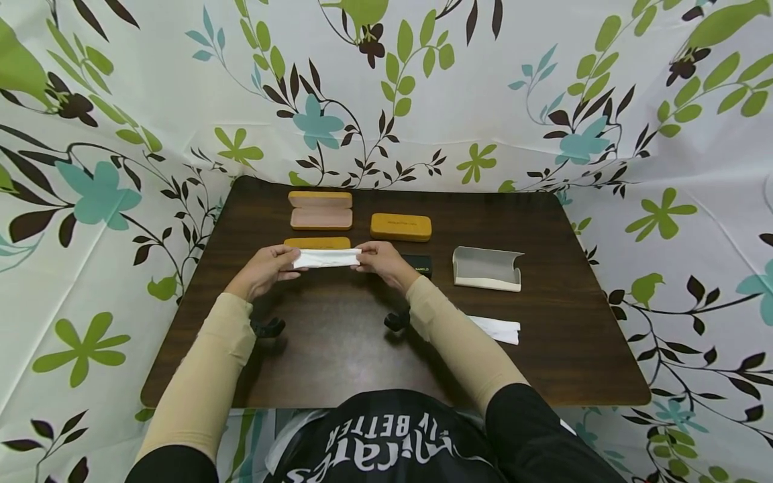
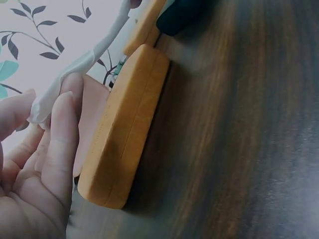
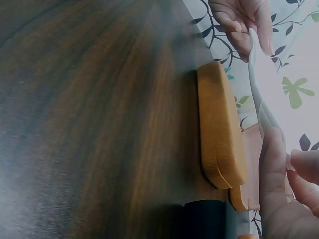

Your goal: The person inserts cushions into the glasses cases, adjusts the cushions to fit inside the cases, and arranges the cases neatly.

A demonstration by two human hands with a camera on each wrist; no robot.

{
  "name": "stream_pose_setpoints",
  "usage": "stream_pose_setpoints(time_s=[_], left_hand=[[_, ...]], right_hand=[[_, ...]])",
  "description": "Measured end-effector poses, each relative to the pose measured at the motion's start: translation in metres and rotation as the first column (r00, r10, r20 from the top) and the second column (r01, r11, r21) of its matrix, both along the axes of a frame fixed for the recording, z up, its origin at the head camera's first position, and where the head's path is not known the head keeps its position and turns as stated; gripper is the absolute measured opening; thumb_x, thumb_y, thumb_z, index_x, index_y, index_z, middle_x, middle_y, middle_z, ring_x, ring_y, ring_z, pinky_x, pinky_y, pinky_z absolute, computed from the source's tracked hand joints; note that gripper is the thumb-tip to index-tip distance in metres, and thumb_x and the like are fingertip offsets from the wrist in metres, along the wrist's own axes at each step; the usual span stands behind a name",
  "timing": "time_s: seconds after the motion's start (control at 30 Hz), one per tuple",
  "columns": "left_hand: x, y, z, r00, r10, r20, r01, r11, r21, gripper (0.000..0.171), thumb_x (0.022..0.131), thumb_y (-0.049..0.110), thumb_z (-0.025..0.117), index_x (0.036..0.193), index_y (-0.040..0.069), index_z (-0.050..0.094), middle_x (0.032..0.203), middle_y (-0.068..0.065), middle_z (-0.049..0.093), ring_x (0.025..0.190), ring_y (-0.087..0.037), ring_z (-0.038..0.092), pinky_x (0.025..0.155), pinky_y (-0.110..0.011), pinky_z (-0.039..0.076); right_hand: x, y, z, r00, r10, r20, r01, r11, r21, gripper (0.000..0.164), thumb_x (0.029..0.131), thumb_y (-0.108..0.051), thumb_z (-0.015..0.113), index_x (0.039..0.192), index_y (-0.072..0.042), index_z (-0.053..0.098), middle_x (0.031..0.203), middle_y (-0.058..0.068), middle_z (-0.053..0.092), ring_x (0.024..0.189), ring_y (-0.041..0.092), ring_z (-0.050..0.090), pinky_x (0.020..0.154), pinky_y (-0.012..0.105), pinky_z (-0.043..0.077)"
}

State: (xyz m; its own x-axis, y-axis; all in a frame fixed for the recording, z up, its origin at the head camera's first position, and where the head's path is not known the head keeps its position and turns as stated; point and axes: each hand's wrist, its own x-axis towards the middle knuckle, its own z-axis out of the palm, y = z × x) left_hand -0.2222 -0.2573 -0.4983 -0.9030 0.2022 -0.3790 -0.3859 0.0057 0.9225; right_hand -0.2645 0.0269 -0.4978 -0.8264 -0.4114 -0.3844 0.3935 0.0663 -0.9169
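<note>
Both hands hold a folded white cloth (image 1: 327, 258) stretched level above the table, one at each end. My left hand (image 1: 266, 268) pinches its left end between thumb and fingers. At the opposite end, my right hand (image 1: 386, 261) pinches it the same way. In the left wrist view the cloth (image 2: 79, 64) looks like a thin, layered strip. Just beyond it lies a closed yellow-orange glasses case (image 1: 317, 243), partly covered by the cloth in the head view. A dark green case (image 1: 419, 265) lies by the right hand, partly hidden by the forearm.
Farther back are an open yellow case with pink lining (image 1: 321, 218) and a closed yellow case (image 1: 401, 227). To the right stands an open whitish case (image 1: 486, 272). Another folded white cloth (image 1: 504, 331) lies nearer, partly behind the right forearm. The brown table (image 1: 326, 362) meets a patterned curtain.
</note>
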Motion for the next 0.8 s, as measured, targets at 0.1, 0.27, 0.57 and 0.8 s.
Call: stream_pose_setpoints(time_s=[0.1, 0.27, 0.57, 0.8], left_hand=[[-0.005, 0.000, 0.000, 1.000, 0.007, 0.004, -0.007, 1.000, -0.002, 0.037, 0.096, 0.026, 0.060, 0.118, -0.002, 0.050, 0.109, -0.008, 0.057, 0.088, -0.014, 0.069, 0.097, -0.046, 0.047], [-0.009, -0.002, 0.000, 1.000, 0.017, 0.015, -0.018, 1.000, 0.006, 0.034, 0.096, 0.026, 0.061, 0.114, 0.000, 0.051, 0.104, -0.007, 0.055, 0.086, -0.014, 0.068, 0.098, -0.046, 0.046], [-0.020, -0.006, 0.007, 0.996, 0.055, 0.063, -0.060, 0.995, 0.080, 0.028, 0.095, 0.026, 0.061, 0.113, 0.005, 0.054, 0.088, 0.000, 0.057, 0.075, -0.010, 0.061, 0.091, -0.038, 0.053], [-0.034, -0.011, 0.015, 0.994, 0.079, 0.078, -0.090, 0.986, 0.144, 0.018, 0.096, 0.022, 0.060, 0.107, 0.007, 0.058, 0.076, 0.000, 0.058, 0.068, -0.010, 0.061, 0.082, -0.035, 0.056]], right_hand=[[-0.004, -0.001, 0.002, 1.000, -0.007, 0.004, 0.007, 1.000, -0.007, 0.031, 0.095, 0.001, 0.057, 0.126, 0.006, 0.056, 0.120, 0.024, 0.056, 0.082, 0.019, 0.069, 0.085, 0.033, 0.055], [-0.007, -0.004, 0.003, 1.000, -0.012, 0.002, 0.012, 1.000, -0.009, 0.032, 0.095, 0.001, 0.056, 0.127, 0.005, 0.056, 0.122, 0.024, 0.056, 0.082, 0.020, 0.069, 0.081, 0.029, 0.056], [-0.020, -0.010, 0.004, 0.999, -0.044, 0.011, 0.044, 0.999, -0.015, 0.032, 0.095, 0.003, 0.055, 0.126, 0.007, 0.056, 0.123, 0.024, 0.056, 0.082, 0.019, 0.069, 0.079, 0.026, 0.056], [-0.036, -0.014, 0.011, 0.999, -0.028, 0.018, 0.028, 1.000, -0.008, 0.030, 0.097, 0.000, 0.055, 0.126, 0.005, 0.056, 0.123, 0.022, 0.056, 0.095, 0.027, 0.068, 0.089, 0.033, 0.054]])
